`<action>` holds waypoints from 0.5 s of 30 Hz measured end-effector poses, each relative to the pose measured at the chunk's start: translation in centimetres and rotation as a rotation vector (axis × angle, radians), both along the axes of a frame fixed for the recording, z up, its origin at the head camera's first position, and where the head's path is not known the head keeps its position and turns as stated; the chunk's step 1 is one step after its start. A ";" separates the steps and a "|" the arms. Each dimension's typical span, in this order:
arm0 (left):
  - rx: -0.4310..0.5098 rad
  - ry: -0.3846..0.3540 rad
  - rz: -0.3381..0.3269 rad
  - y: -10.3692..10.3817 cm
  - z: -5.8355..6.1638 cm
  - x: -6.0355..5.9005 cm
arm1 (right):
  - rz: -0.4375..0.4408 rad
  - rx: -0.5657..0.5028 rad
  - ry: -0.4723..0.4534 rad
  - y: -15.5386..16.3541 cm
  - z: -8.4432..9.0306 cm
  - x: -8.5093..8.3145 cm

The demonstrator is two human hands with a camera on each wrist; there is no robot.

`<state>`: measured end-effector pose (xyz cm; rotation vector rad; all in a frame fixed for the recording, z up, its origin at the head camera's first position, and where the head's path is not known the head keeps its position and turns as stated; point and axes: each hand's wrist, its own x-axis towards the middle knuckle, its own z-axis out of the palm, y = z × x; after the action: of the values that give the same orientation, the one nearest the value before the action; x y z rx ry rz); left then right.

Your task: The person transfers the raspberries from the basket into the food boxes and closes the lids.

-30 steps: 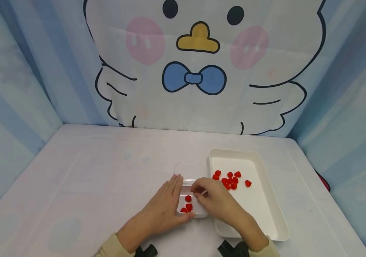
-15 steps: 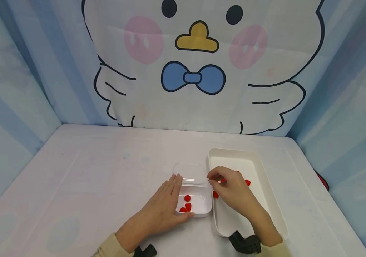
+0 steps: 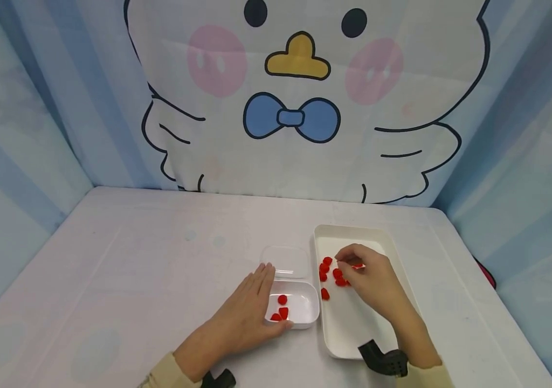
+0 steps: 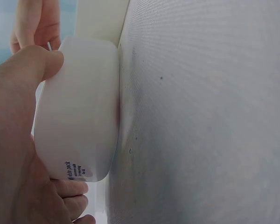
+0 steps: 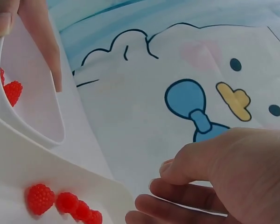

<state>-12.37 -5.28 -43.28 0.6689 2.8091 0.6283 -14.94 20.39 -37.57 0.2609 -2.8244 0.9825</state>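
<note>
My left hand [image 3: 249, 308] lies flat on the table, straight fingers along the left wall of a small white container [image 3: 305, 310] and thumb on its near wall. In the left wrist view the container [image 4: 79, 107] sits between thumb and fingers. Three red raspberries [image 3: 282, 308] lie inside it. My right hand [image 3: 368, 277] hovers over the white tray [image 3: 378, 234], fingers curled down at a cluster of raspberries [image 3: 326, 269]. In the right wrist view the right hand [image 5: 224, 177] has a gap between thumb and fingers, with nothing in it.
A clear lid [image 3: 285, 254] lies just behind the small container. The tray stands directly right of the container, walls nearly touching. A cloth backdrop with a cartoon bird [image 3: 300, 97] closes off the table's far edge. Black wrist mounts [image 3: 385, 361] show at the bottom.
My right hand has left the small container and moved right and away into the tray, over the raspberry cluster. The left hand and the container stay put.
</note>
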 end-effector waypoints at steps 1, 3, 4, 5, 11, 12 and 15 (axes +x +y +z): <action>0.001 0.001 0.000 0.0 0.0 0.0 | -0.007 -0.004 -0.006 0.1 0.0 0.0; 0.004 0.000 0.001 0.0 0.1 0.0 | -0.023 -0.009 -0.015 0.3 0.1 -0.1; 0.004 -0.001 0.001 -0.1 0.1 0.1 | -0.032 -0.010 -0.020 0.4 0.1 -0.2; 0.003 0.000 0.001 -0.1 0.1 0.1 | -0.042 -0.009 -0.025 0.5 0.1 -0.2; 0.000 0.005 -0.003 0.0 0.2 0.1 | -0.084 -0.004 -0.034 1.1 0.1 -0.3; -0.001 0.006 -0.003 0.0 0.2 0.1 | -0.087 -0.004 -0.035 1.2 0.0 -0.3; -0.006 0.009 -0.004 0.0 0.2 0.1 | -0.097 0.000 -0.042 1.4 0.0 -0.4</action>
<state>-12.29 -5.28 -43.08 0.6783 2.8160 0.6179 -15.34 21.82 -37.59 0.1025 -2.8443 0.9789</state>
